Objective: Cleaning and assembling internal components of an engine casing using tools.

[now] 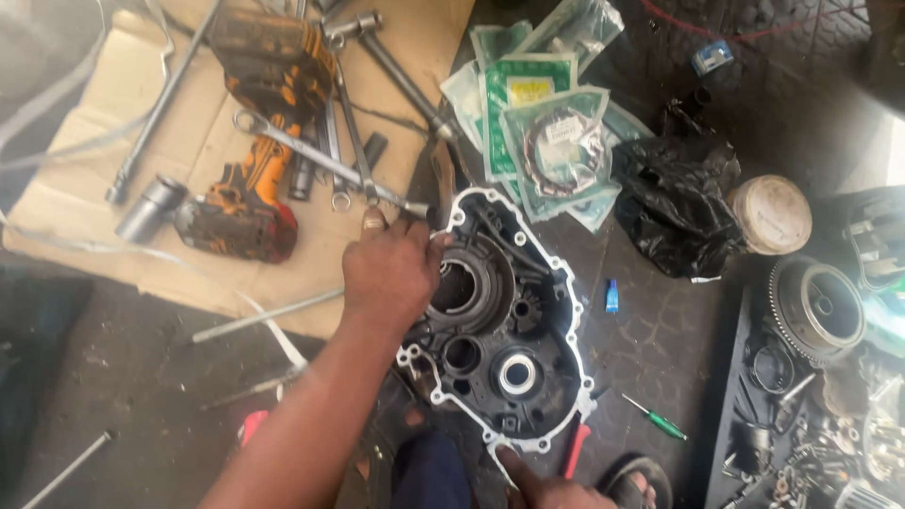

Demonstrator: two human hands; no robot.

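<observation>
At the near edge, the right hand (551, 488) presses a fingertip to the lower rim of the engine crankcase cover (500, 325), which lies open side up on the dark floor (660, 349); its other fingers are out of frame, so their grip cannot be told. The left hand (388, 273) rests on the cover's upper-left rim — fingers curled over the edge, grasping the casting. Beyond lie a cardboard sheet (75, 188) with an orange power drill (250, 188) and spanners (330, 160), and — further right — green gasket packets (542, 123).
</observation>
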